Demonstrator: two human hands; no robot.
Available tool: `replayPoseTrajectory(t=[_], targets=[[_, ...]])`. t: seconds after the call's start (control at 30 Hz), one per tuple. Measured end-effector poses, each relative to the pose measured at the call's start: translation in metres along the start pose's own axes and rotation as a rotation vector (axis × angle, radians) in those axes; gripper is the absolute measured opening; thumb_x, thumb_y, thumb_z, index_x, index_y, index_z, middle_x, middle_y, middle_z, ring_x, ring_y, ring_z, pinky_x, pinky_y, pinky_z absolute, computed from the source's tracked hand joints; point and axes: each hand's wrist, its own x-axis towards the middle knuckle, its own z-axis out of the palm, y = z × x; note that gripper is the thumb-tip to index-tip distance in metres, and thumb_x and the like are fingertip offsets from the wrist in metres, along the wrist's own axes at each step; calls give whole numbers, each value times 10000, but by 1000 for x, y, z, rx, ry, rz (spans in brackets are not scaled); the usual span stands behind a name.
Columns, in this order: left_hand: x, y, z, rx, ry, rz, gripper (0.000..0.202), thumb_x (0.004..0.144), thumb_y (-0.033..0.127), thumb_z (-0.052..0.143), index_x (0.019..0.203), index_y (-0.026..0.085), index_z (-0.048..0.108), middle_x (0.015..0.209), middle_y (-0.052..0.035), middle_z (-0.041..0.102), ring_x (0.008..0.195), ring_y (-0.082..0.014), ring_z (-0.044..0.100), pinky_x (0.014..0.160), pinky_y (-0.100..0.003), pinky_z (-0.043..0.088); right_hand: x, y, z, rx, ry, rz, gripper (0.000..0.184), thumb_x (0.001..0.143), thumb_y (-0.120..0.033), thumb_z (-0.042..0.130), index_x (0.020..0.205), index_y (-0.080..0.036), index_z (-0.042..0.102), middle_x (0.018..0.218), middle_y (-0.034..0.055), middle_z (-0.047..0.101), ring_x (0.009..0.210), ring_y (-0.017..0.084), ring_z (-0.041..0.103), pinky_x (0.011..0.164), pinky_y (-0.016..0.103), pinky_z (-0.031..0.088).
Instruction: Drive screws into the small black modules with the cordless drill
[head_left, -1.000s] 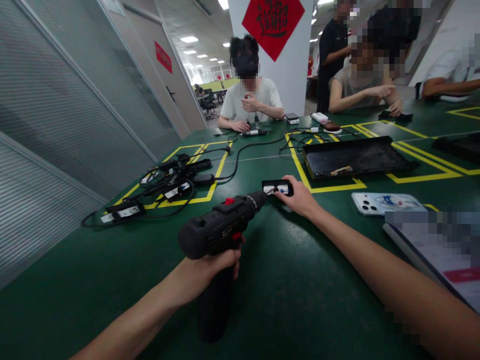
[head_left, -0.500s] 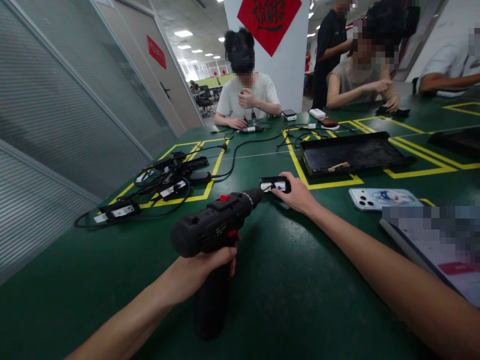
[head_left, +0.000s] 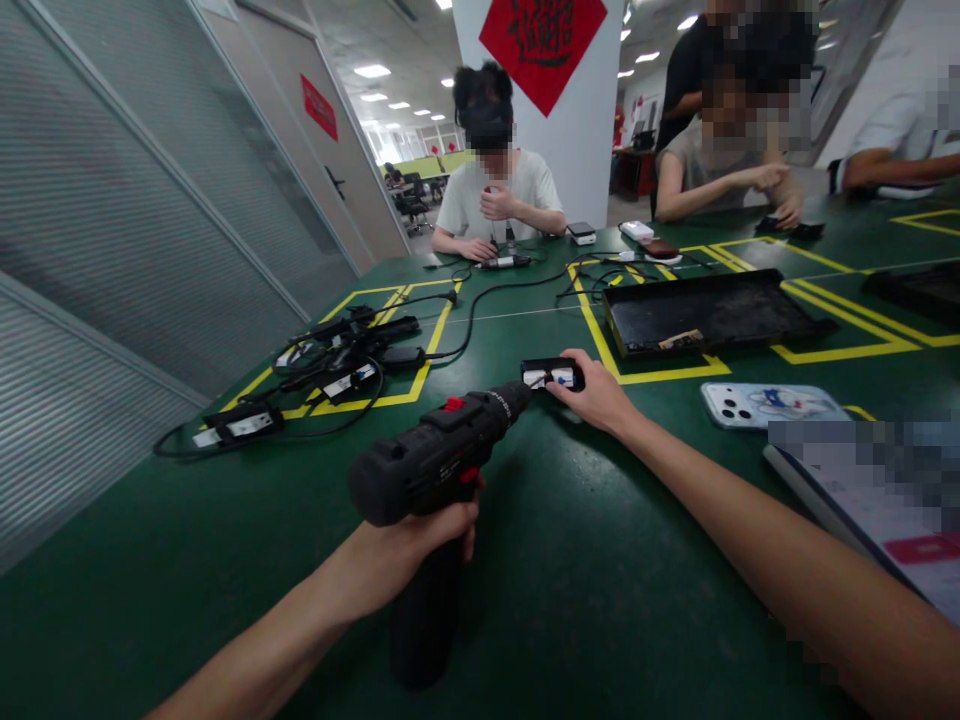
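My left hand is closed around the grip of a black cordless screwdriver with red buttons. Its nose points forward at a small black power adapter with a white label lying on the green table. My right hand reaches out and grips that adapter at its right end, fingers curled round it. The tool's tip sits at the adapter's left end.
A pile of black adapters with cables lies in a yellow-taped square at left. A black tray sits beyond my right hand, a phone and a booklet at right. Other people sit at the far side.
Only the view shifts slightly. Both hands keep their hold, with the screwdriver still aimed at the adapter.
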Motion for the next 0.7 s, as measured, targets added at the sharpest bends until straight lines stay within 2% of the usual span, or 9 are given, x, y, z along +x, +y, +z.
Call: replayPoseTrajectory(t=[0.43, 0.7], targets=[[-1, 8, -1, 42, -26, 2, 297, 795, 337, 494, 1003, 138, 563, 684, -27, 620, 706, -180, 570, 730, -338, 447, 0, 2, 1, 5, 6, 0, 441, 786, -449, 576, 1156, -229, 482, 951, 81, 630, 844, 254, 566, 747, 383, 447], [0, 5, -2, 10, -22, 8, 286, 799, 337, 505, 999, 144, 567, 690, -28, 616, 700, -180, 571, 731, -338, 451, 1, 2, 1, 2, 7, 1, 443, 781, -448, 583, 1149, -223, 483, 949, 80, 628, 835, 250, 568, 737, 377, 449]])
